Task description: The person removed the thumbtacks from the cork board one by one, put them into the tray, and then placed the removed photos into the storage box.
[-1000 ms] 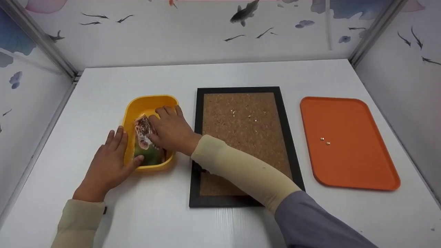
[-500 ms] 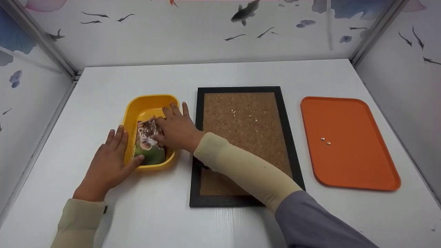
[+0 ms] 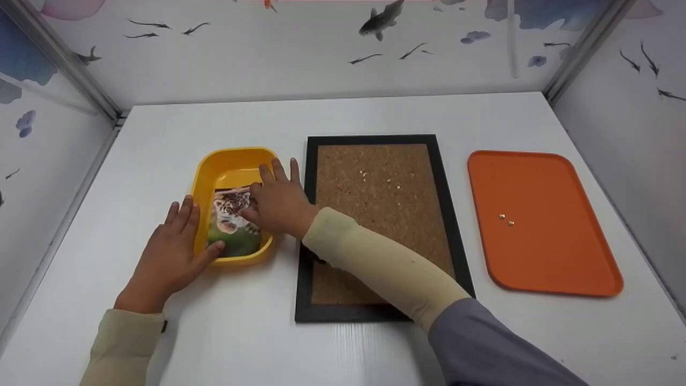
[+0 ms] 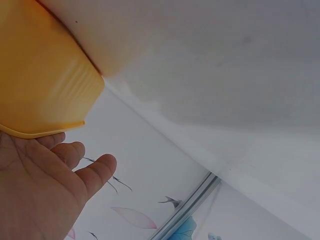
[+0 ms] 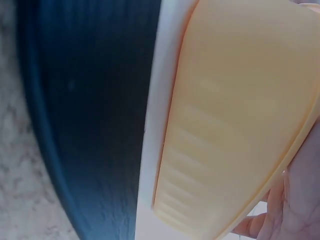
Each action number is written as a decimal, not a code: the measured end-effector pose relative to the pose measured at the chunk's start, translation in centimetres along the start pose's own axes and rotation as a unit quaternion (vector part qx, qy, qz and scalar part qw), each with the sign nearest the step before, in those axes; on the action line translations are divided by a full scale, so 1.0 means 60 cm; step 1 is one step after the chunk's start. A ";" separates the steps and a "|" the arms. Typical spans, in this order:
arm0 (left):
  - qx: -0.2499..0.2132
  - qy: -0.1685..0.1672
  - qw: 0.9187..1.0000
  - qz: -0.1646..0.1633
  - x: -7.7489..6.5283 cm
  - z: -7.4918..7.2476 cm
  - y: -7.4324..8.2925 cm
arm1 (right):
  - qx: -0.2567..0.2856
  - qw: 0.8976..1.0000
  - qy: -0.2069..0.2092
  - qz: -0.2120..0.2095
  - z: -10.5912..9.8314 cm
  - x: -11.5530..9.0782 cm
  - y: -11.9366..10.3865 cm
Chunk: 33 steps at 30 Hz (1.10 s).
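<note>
A small photo (image 3: 232, 209) of a tiger cub on green lies in the yellow plastic tub (image 3: 236, 155) on the left of the table. My left hand (image 3: 170, 249) rests against the tub's left side, fingers straight along the outer wall and thumb over the front rim. My right hand (image 3: 281, 201) reaches over the tub's right wall, thumb and index finger pinching the photo's right edge, other fingers stretched out. In the left wrist view the left palm sits under the tub's rim (image 4: 37, 134). The tub's wall (image 5: 230, 120) hides the photo in the right wrist view.
A black-framed cork board (image 3: 375, 230) lies mid-table, partly under my right forearm, with several small shiny tacks (image 3: 363, 175) in its upper part. An orange tray (image 3: 552, 246) on the right carries two small metal pieces (image 3: 506, 220). Printed panels (image 3: 300, 59) wall the table in.
The photo's upper part, earlier bent and slanted, now lies flatter and straighter in the tub. My right hand has shifted slightly right with its edge. The left hand has stayed in place.
</note>
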<state>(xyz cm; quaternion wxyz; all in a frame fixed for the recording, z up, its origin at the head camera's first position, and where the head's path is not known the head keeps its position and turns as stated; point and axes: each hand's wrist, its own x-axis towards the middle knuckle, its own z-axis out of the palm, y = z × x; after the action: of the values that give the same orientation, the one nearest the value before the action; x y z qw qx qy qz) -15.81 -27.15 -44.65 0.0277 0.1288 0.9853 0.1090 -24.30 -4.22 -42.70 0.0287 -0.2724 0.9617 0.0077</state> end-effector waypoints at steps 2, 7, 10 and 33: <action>0.000 0.000 1.000 0.000 0.000 0.000 0.000 | 0.007 1.000 -0.001 -0.002 0.001 0.000 0.002; -0.001 -0.006 1.000 -0.004 0.001 0.000 0.000 | 0.027 1.000 -0.003 -0.006 0.001 -0.007 0.012; -0.001 -0.009 1.000 -0.005 0.003 -0.001 0.001 | 0.036 0.999 0.004 -0.006 -0.001 -0.016 0.024; -0.025 -0.019 0.999 -0.011 0.001 0.003 -0.016 | 0.081 0.994 0.072 0.033 -0.039 -0.183 0.214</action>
<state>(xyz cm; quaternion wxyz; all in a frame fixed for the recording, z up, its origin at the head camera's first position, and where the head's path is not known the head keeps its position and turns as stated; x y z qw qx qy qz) -16.10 -27.99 -45.04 0.0509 0.1196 0.9829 0.1306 -21.84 12.41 -39.72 -0.0191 -0.2375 0.9671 -0.0891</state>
